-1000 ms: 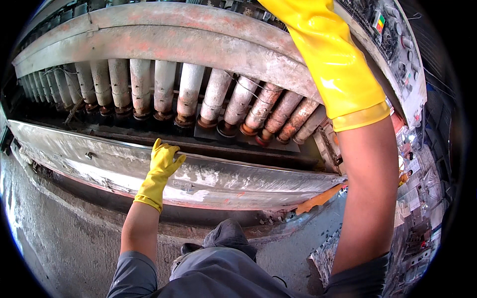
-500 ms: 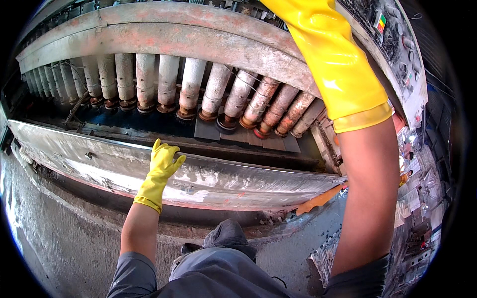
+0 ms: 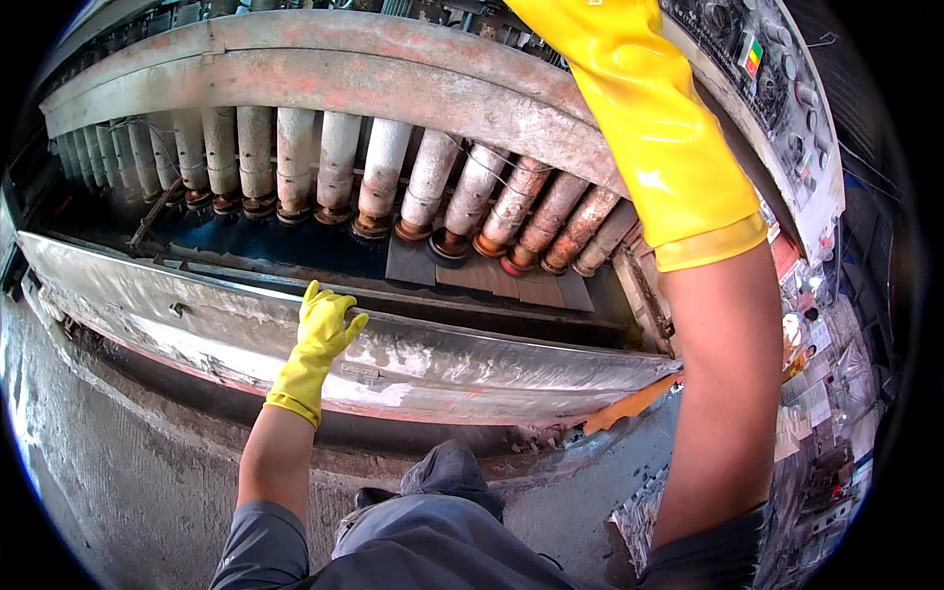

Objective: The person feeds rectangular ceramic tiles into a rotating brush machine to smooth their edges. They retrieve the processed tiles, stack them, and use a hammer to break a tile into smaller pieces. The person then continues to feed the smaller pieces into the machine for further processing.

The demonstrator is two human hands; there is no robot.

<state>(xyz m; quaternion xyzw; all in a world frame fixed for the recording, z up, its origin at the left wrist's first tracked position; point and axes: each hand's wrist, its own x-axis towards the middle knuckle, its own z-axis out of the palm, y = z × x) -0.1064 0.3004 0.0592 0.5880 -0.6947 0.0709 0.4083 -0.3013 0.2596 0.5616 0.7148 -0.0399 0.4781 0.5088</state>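
Observation:
My left hand (image 3: 325, 320), in a yellow rubber glove, is hooked over the upper rim of a long metal side panel (image 3: 442, 359). Its fingers are bent at the rim and the thumb sits apart on the near side. My right arm reaches far forward in a yellow glove (image 3: 649, 138). The fingers of that hand lie beyond the upper edge of the picture, so what they touch is hidden. Behind the panel, a row of worn upright cylinders (image 3: 379, 177) ends in round heads. Below several of them lie flat grey and brown tiles (image 3: 492, 276).
A thick, stained beam (image 3: 324, 59) curves across above the cylinders. Dark wet surface (image 3: 265, 241) shows in the trough at left. An orange piece (image 3: 629, 405) sticks out at the panel's right end. Stacked tiles and debris (image 3: 826, 423) fill the right side; concrete floor (image 3: 147, 472) lies below.
The view has shifted slightly, so the machine appears a little to the right at its left end. My left hand stays at the rim and my right arm stays stretched forward.

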